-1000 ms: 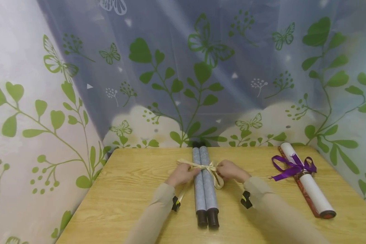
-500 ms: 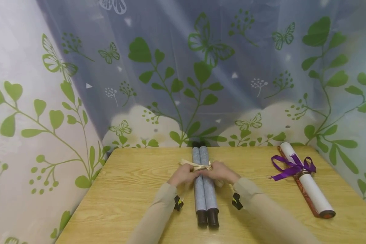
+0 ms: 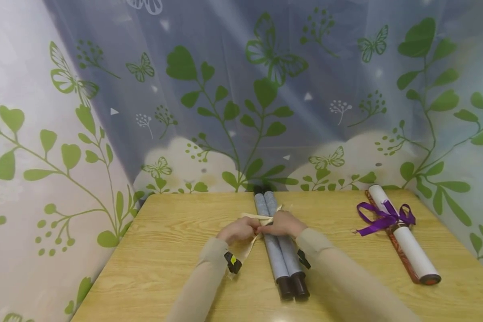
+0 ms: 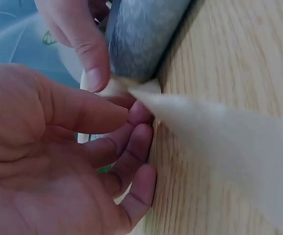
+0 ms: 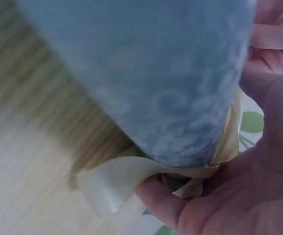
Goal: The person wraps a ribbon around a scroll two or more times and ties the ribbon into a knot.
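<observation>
A double-rolled scroll [image 3: 279, 259] in blue-grey patterned covering, with dark end knobs, lies slightly slanted on the table. A cream ribbon [image 3: 252, 216] crosses it near its middle. On the scroll's left side my left hand [image 3: 237, 230] pinches the ribbon [image 4: 220, 142] between thumb and fingers; a long tail hangs toward the wrist. My right hand [image 3: 283, 223] reaches over the scroll, its thumb close to the left fingertips. In the right wrist view, its fingers [image 5: 163, 200] curl in the ribbon's loop [image 5: 117, 178] beside the roll. The knot is mostly hidden by the hands.
To the right on the wooden table [image 3: 164, 255] lies a white and red scroll [image 3: 414, 255] tied with a purple ribbon bow [image 3: 386, 219]. A leaf-patterned curtain [image 3: 233, 89] hangs behind the table's back edge.
My right hand has moved left from the bow's right side onto the scroll, meeting the left hand. The scroll's near end has swung right. The right-side ribbon loop is now largely covered.
</observation>
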Available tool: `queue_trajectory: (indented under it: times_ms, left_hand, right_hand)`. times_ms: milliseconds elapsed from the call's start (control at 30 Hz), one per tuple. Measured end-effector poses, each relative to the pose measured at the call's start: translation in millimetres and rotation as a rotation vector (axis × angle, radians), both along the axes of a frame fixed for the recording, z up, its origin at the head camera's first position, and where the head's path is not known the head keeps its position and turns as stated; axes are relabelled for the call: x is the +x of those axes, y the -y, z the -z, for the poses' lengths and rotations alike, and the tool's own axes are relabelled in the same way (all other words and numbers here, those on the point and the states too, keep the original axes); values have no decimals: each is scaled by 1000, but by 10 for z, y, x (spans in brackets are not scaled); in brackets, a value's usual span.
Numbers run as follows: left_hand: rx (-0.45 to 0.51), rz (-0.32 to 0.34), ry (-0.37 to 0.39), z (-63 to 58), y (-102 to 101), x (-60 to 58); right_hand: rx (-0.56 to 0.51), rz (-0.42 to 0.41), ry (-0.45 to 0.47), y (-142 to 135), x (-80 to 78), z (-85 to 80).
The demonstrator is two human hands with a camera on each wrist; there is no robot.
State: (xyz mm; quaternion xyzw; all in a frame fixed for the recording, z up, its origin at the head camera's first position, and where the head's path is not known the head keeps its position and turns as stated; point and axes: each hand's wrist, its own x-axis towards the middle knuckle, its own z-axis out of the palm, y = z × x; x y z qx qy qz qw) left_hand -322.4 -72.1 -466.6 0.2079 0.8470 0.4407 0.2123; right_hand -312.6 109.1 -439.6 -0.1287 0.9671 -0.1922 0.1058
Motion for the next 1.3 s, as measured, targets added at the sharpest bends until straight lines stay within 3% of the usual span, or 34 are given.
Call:
queue_trajectory:
  times_ms: [233,400,567,700,867,1300]
  left_hand:
    - [-22,-28,6,-7,44,-19]
    - [18,-24,13,12,72,-46]
    - [74,2,36,33,104,-68]
    - [131,-2,97,61,145,-85]
    - [102,-26,149,48,194,-68]
    - [92,-51,144,62,223,-54]
  right_hand:
    - [160,42,-44,147,26,-36]
    - [196,117,-12,245,66,-77]
    - [209,104,-7,250,43,-81]
    - [159,79,21,167,8,-63]
    - [62,66,68,-10,-41,-35]
    - [-223,109,135,-707,4,-70]
